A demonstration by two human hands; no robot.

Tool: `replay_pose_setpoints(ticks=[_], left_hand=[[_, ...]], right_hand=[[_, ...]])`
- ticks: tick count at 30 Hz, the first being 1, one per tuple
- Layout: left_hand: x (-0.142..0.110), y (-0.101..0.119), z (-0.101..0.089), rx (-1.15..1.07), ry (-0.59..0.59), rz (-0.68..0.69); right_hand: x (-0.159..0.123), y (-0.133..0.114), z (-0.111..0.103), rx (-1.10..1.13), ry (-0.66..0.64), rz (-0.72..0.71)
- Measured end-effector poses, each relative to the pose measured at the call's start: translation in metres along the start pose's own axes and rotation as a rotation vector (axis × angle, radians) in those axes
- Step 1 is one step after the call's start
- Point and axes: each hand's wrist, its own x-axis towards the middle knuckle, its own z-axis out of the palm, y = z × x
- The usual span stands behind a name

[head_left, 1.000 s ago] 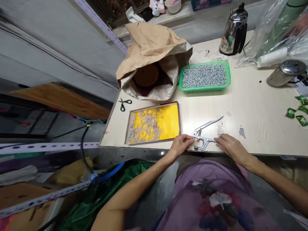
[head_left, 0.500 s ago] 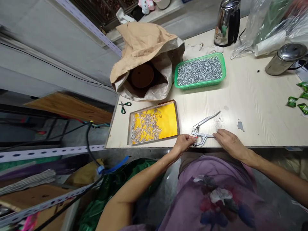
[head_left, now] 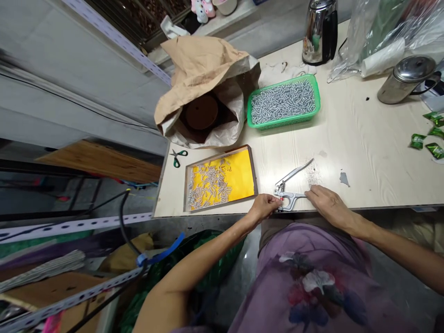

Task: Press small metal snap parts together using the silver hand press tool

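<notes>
Grey snap-fastener pliers [head_left: 293, 196] lie near the table's front edge with their handles spread apart. My right hand [head_left: 328, 203] has its fingers on the end of the lower handle. At the jaws, by a small red part, my left hand [head_left: 264, 206] is pinched closed; whatever is between the fingertips is too small to make out. Left of that hand sits a shallow tray [head_left: 255, 178] with a yellow lining and many small silvery cylindrical pieces [head_left: 210, 185] in its left half. A green basket [head_left: 283, 124] farther back is full of similar metal pieces.
An open brown paper sack [head_left: 208, 60] stands behind the tray. Green-handled scissors [head_left: 177, 158] lie at the table's left edge. A kettle [head_left: 319, 32], a lidded metal cup [head_left: 404, 81], clear plastic bags [head_left: 371, 41] and green wrapped packets [head_left: 418, 140] occupy the back and right.
My left fingertips have moved in against the jaws of the pliers. My right hand stays at the handle end. The whole view has shifted slightly.
</notes>
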Motion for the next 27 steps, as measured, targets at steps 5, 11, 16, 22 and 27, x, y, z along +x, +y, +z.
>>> replay_pose_setpoints(ticks=[5, 11, 16, 22, 27], left_hand=[[-0.001, 0.001, 0.001, -0.005, 0.001, -0.020], [0.000, 0.000, 0.002, 0.006, 0.022, -0.010], [0.001, -0.001, 0.002, -0.015, 0.034, 0.006], [-0.003, -0.010, 0.004, 0.215, 0.128, 0.128], [-0.003, -0.004, 0.022, 0.688, 0.387, 0.689]], right_hand=[[0.008, 0.012, -0.012, -0.023, -0.053, 0.020], [0.031, 0.052, -0.017, -0.088, -0.139, -0.054], [0.044, 0.057, -0.013, -0.111, -0.128, -0.087], [0.043, 0.042, -0.023, -0.163, -0.154, -0.065], [0.037, 0.033, -0.027, -0.124, -0.170, -0.077]])
